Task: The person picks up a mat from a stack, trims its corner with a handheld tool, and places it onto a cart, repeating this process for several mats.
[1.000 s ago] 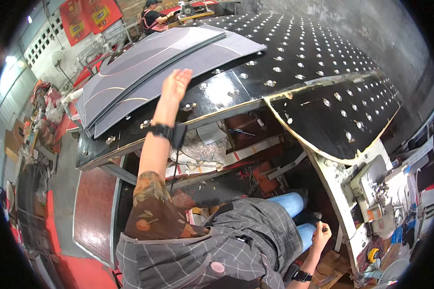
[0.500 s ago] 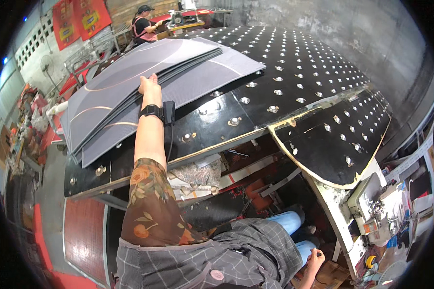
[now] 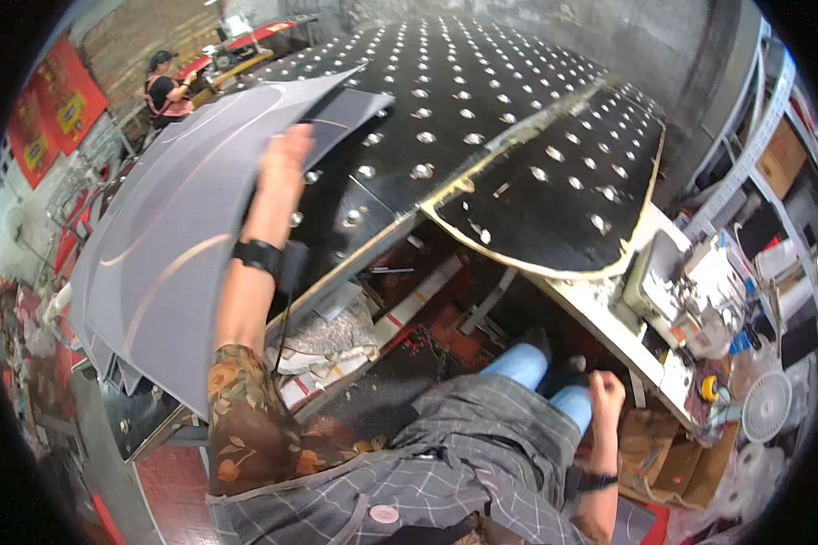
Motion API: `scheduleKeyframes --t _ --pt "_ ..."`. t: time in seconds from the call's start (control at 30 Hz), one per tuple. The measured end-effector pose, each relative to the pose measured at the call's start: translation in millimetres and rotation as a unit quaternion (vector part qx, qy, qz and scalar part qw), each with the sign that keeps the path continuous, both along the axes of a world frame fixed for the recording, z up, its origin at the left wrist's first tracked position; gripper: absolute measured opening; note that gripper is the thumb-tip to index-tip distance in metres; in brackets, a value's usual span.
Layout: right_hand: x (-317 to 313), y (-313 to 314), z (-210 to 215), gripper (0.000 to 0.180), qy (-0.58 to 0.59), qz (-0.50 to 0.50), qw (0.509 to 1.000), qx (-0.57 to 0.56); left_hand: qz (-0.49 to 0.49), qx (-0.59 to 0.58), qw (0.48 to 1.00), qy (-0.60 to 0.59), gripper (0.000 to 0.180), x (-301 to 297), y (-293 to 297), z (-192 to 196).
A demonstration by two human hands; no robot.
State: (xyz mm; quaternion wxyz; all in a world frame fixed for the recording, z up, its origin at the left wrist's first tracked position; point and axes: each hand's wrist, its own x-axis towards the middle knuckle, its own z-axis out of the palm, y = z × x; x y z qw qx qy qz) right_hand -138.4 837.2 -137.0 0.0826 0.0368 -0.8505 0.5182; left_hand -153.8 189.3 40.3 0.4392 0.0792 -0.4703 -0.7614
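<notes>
1. The grey sheet [image 3: 168,245] is up off the black bench [image 3: 482,100] now — a second ago the stack lay flat with the palm resting on top, and here its near edge is peeled back and bowed into a curve, the far corner still down on the bench.
2. The left hand [image 3: 284,162] is closed on the sheet's raised edge, fingers curled over it; so the lift is under way, not just a touch.
3. The right hand [image 3: 606,392] hangs low by the knee in a loose fist — whether it holds anything, I cannot tell.
4. Further grey sheets [image 3: 95,341] sit beneath at the left edge.
5. Containers: a cardboard box [image 3: 656,452] on the floor beside the right hand, its contents not readable; a shelf box [image 3: 782,154] at far right, closed.
</notes>
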Motion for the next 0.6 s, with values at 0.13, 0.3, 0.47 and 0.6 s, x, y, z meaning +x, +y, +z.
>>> scheduleKeyframes --t 0.13,0.3,0.47,0.6 --pt "-33.3 -69.3 44.8 0.023 -0.059 0.052 0.992 -0.097 -0.224 -0.075 0.955 -0.181 0.036 44.4 209.7 -46.8" --pt "-29.0 -93.3 70.5 0.019 -0.138 -0.025 0.892 -0.429 -0.426 0.029 0.842 -0.330 0.034 156.6 226.4 -77.1" --pt "23.9 -81.2 50.3 0.030 -0.146 0.081 0.880 -0.445 -0.107 -0.036 0.966 -0.232 0.028 184.6 192.8 -87.7" --pt "40.9 -69.7 27.3 0.021 -0.035 0.185 0.939 -0.289 -0.027 0.050 0.992 -0.111 0.027 183.2 194.7 -82.0"
